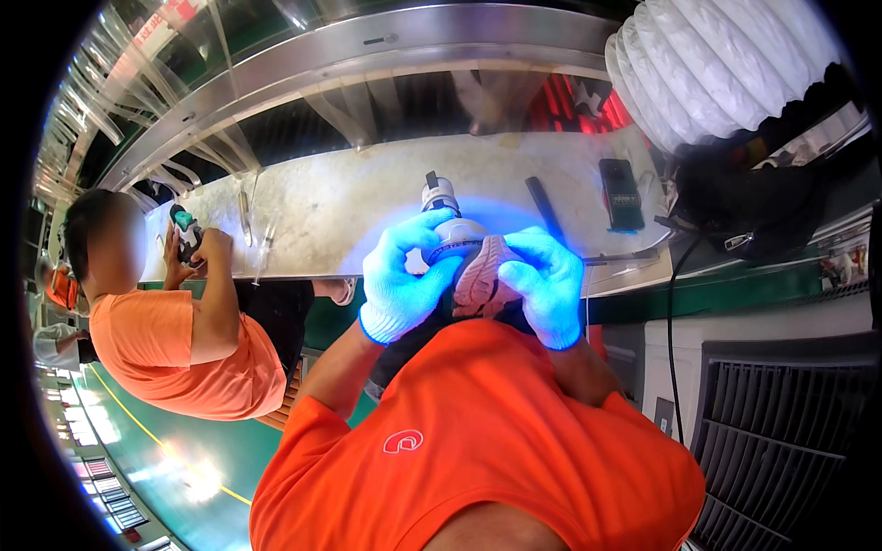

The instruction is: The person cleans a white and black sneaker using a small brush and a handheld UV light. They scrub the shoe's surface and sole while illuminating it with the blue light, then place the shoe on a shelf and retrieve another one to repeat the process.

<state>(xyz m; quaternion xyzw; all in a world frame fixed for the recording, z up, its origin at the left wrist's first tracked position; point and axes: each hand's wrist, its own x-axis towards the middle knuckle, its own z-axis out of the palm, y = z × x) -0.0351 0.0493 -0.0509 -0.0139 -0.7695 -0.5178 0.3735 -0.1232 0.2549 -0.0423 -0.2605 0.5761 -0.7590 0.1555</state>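
- Both gloved hands wrap one shoe [480, 275], held against my chest at the bench [367, 211] edge; left hand [401, 285] closed on the toe side, right hand [547, 285] closed on the heel side.
- Shoe looks light, with a soft upper and a stiffer pink ribbed sole; best gripped by the sole edges.
- Dark flat device [621, 193] lies on the bench to the right, label unreadable.
- Red sign sits top left, blurred.
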